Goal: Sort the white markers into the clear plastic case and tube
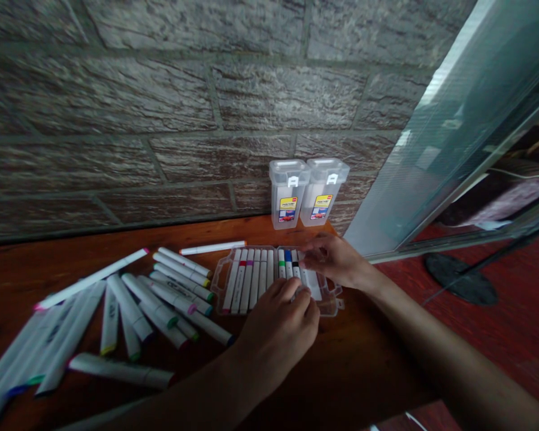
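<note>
Wooden table (354,365), marker tray (223,276) seemingly under fingers (296,292)

Bare tabletop (363,359) lies open across the lower centre of the frame; we also find a narrow strip before the stone wall (161,108) at left. Loose markers (130,305) crowd the lower left. The marker tray (330,306), two upright cases (287,197) and a glass panel (453,149) block centre and right.
</note>
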Available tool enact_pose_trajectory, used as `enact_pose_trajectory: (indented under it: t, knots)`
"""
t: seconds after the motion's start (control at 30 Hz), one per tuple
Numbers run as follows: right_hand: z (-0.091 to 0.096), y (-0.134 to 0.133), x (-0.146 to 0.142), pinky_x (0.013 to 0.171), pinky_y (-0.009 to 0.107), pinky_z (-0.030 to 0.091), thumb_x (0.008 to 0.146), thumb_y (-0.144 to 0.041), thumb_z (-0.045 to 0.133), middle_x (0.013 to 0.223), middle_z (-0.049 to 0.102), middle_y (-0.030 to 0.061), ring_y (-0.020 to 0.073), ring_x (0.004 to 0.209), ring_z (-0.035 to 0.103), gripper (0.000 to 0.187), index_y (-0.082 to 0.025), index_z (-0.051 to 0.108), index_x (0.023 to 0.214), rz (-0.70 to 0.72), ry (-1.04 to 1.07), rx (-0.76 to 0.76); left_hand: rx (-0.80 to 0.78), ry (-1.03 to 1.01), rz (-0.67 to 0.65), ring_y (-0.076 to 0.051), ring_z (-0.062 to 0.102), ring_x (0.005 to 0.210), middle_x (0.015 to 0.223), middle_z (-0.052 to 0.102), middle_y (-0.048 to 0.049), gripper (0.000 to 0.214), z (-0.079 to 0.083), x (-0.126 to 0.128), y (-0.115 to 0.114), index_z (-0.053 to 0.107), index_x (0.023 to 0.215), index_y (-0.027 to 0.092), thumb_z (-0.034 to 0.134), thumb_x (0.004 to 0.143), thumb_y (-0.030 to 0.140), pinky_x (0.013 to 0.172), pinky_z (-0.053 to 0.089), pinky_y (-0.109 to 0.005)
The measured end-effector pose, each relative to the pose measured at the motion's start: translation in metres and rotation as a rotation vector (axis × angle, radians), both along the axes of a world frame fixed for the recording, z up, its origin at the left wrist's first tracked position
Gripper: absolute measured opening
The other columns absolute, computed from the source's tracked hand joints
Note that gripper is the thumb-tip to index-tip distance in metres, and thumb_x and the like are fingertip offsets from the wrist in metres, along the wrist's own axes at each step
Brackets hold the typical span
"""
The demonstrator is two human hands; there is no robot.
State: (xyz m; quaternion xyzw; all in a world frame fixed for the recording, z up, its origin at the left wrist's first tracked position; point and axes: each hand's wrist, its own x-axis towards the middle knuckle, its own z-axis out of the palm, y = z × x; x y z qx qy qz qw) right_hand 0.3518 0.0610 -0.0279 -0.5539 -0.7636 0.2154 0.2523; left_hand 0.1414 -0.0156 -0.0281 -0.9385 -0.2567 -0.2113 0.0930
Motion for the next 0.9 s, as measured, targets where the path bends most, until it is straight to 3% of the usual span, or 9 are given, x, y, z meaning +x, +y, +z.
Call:
enact_pose_trajectory:
  t: [0.37, 0.47, 0.6, 0.77, 0.83, 0.9]
  knots:
    - [-0.001, -0.004, -0.001, 0.066, 0.031, 0.050, 0.083, -0.041, 0.073, 0.087, 0.072, 0.0052, 0.0198, 0.073, 0.066, 0.030, -0.018, 0.079, 0.103, -0.024, 0.014, 0.032, -0.058, 0.028, 0.018, -0.028, 0.065, 0.103, 0.100, 0.070, -0.0090, 0.011, 0.004, 0.001, -0.003, 0.067, 0.091, 0.014, 0.059, 0.098, 0.012, 0.089, 0.058, -0.042]
    - [0.004, -0.006, 0.001, 0.068, 0.033, 0.054, 0.088, -0.045, 0.065, 0.090, 0.076, 0.0066, 0.0219, 0.074, 0.070, 0.033, -0.019, 0.077, 0.103, -0.049, 0.044, 0.054, -0.094, 0.032, 0.016, -0.029, 0.063, 0.101, 0.101, 0.067, -0.0094, 0.012, 0.017, 0.000, -0.010, 0.065, 0.095, 0.014, 0.054, 0.101, 0.016, 0.088, 0.056, -0.043]
    - [0.018, -0.007, 0.000, 0.063, 0.035, 0.056, 0.086, -0.045, 0.064, 0.088, 0.079, 0.0095, 0.0258, 0.073, 0.073, 0.032, -0.019, 0.076, 0.099, -0.078, 0.073, 0.093, -0.147, 0.025, -0.014, -0.028, 0.063, 0.095, 0.096, 0.066, -0.0085, 0.014, 0.047, -0.010, -0.017, 0.064, 0.097, 0.014, 0.057, 0.099, 0.025, 0.086, 0.056, -0.044]
    - [0.040, -0.026, -0.039, 0.058, 0.035, 0.053, 0.091, -0.044, 0.063, 0.092, 0.080, 0.0103, 0.0234, 0.065, 0.070, 0.029, -0.021, 0.078, 0.101, 0.043, 0.030, 0.109, -0.276, -0.112, 0.075, -0.024, 0.065, 0.101, 0.103, 0.069, -0.0069, 0.015, 0.082, -0.062, -0.027, 0.068, 0.098, 0.017, 0.058, 0.101, 0.028, 0.095, 0.055, -0.041]
    - [0.046, -0.042, -0.066, 0.063, 0.035, 0.054, 0.091, -0.042, 0.064, 0.096, 0.081, 0.0096, 0.0252, 0.074, 0.072, 0.026, -0.023, 0.078, 0.102, 0.116, 0.040, 0.138, -0.354, -0.205, 0.168, -0.022, 0.066, 0.100, 0.103, 0.070, -0.0049, 0.014, 0.082, -0.097, -0.040, 0.069, 0.106, 0.020, 0.057, 0.101, 0.023, 0.093, 0.056, -0.038]
    - [0.048, -0.060, -0.095, 0.070, 0.035, 0.055, 0.094, -0.036, 0.062, 0.092, 0.080, 0.0061, 0.0241, 0.078, 0.073, 0.019, -0.026, 0.077, 0.099, 0.235, 0.053, 0.138, -0.405, -0.295, 0.252, -0.018, 0.068, 0.093, 0.099, 0.071, -0.0027, 0.015, 0.071, -0.136, -0.059, 0.069, 0.106, 0.023, 0.056, 0.100, 0.017, 0.086, 0.058, -0.033]
